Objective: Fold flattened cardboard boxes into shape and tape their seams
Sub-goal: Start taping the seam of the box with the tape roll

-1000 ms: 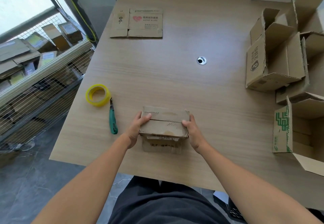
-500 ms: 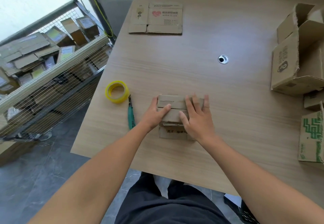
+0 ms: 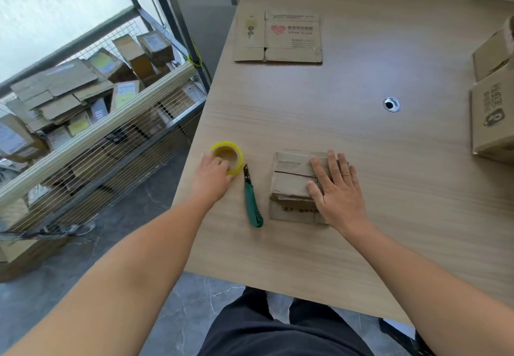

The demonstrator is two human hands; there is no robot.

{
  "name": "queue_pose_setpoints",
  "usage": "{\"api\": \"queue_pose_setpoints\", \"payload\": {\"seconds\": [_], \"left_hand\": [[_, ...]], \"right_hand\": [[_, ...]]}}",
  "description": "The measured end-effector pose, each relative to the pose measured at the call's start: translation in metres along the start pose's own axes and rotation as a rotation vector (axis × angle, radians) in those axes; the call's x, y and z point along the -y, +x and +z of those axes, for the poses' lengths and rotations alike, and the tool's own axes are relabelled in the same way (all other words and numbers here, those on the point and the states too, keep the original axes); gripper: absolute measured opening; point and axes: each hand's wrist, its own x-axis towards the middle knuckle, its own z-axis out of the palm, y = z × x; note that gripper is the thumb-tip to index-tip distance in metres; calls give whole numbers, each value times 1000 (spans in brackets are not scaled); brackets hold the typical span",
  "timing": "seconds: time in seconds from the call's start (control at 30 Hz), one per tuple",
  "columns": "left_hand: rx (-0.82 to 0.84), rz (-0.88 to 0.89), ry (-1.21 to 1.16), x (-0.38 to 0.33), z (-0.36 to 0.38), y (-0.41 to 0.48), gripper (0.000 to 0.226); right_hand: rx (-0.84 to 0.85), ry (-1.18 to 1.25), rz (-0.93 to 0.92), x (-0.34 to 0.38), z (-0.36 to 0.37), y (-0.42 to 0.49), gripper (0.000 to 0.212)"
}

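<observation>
In the head view, my right hand lies flat, fingers spread, pressing the two top flaps of the small box shut near the front of the worktop. My left hand curls round the near rim of the yellow tape roll, just left of the green knife. I judge the flaps must meet edge to edge before tape crosses the seam. The roll sits near the worktop's left edge. Open room lies beyond the box.

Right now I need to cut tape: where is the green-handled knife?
In the head view, the green-handled knife lies on the table left of centre, between the yellow tape roll and the small folded box.
</observation>
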Motion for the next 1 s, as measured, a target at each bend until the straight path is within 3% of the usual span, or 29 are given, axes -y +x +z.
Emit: {"api": "queue_pose_setpoints", "payload": {"seconds": [0.1, 0.2, 0.3, 0.37, 0.5, 0.57, 0.7, 0.87, 1.0], "left_hand": [[-172, 113, -274, -27, -22, 5, 23], [-288, 313, -371, -72, -38, 3, 23], [-341, 490, -286, -108, -39, -3, 30], [-432, 515, -221, -120, -39, -2, 30], [-561, 568, -122, -125, -34, 3, 28], [-583, 586, -94, -128, -33, 2, 26], [-537, 570, -79, -138, -36, 2, 27], [-493, 541, -82, -140, -36, 3, 28], [-515, 567, -63, -140, -34, 5, 29]], "right_hand": [[-7, 5, -9, -1, -5, 0, 68], [-22, 42, -16, 1, -10, -1, 69], [-28, 129, -22, -1, -13, -2, 64], [-27, 247, -16, -5, -14, 0, 63], [-76, 776, 119, -6, -28, 12, 68], [-66, 880, 136, -7, -35, 21, 71], [-40, 777, 73, -13, -43, 32, 50], [-122, 796, 97, -9, -37, 29, 11], [-131, 761, 152, -4, -38, 33, 5]]}}
